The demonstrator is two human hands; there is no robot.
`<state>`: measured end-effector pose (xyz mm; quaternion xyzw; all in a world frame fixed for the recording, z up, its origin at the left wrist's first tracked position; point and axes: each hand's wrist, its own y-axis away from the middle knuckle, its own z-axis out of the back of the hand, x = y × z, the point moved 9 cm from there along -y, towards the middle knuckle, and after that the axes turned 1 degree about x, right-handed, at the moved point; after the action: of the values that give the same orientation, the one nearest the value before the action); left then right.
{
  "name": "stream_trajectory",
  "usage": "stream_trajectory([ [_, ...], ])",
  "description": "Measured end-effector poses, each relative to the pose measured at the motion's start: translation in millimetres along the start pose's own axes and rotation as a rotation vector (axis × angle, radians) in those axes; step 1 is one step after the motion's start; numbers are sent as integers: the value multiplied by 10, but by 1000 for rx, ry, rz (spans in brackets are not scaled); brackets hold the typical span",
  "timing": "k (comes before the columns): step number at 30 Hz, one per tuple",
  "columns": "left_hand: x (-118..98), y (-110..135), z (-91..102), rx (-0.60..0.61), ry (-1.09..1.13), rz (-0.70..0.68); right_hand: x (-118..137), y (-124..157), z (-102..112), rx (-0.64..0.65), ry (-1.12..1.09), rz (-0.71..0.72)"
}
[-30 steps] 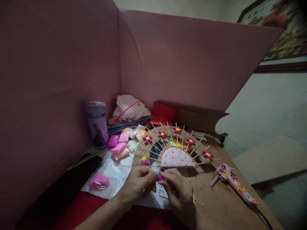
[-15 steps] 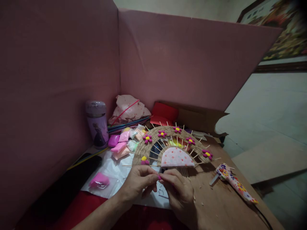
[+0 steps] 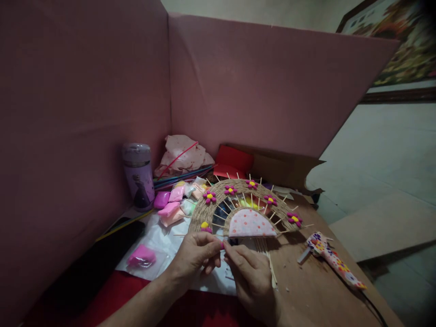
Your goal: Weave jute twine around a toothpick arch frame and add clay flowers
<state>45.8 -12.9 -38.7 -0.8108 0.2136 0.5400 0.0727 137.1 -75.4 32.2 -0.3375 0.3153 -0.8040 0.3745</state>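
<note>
Between the fingertips of my left hand [image 3: 199,254] and my right hand [image 3: 250,272] is a small piece of magenta clay [image 3: 222,245]. Both hands pinch it from either side, in front of a half-round frame wound with twine [image 3: 200,213]. Thin sticks poke out of the frame, and several magenta clay flowers with yellow centres, such as one flower [image 3: 209,196], sit on the twine. At its lower left, a flower [image 3: 205,228] shows only in part, with yellow above magenta. Dotted white fabric [image 3: 252,223] covers the inner half-circle.
Packets of coloured clay [image 3: 169,210] and a bag of pink clay [image 3: 142,257] lie to the left, near a purple tumbler [image 3: 139,177]. A flower-patterned glue gun [image 3: 335,260] rests on the right. Loose sticks [image 3: 267,254] lie behind my right hand. Pink panels [image 3: 265,86] stand behind.
Both hands have shifted slightly, and the clay has moved a little left and up. The fingers of my right hand have turned, showing more of the loose sticks behind.
</note>
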Motion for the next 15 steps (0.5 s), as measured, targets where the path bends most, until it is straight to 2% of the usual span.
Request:
stream_trajectory([
  [3, -5, -6, 3, -5, 13, -5, -17, 0, 33, -37, -29, -19],
  [8, -23, -15, 1, 3, 32, -17, 12, -3, -64, 65, -11, 22],
  [11, -29, -3, -11, 4, 27, -4, -12, -18, 9, -5, -42, -14],
  [15, -32, 50, -78, 38, -89, 16, -9, -40, 85, -64, -96, -46],
])
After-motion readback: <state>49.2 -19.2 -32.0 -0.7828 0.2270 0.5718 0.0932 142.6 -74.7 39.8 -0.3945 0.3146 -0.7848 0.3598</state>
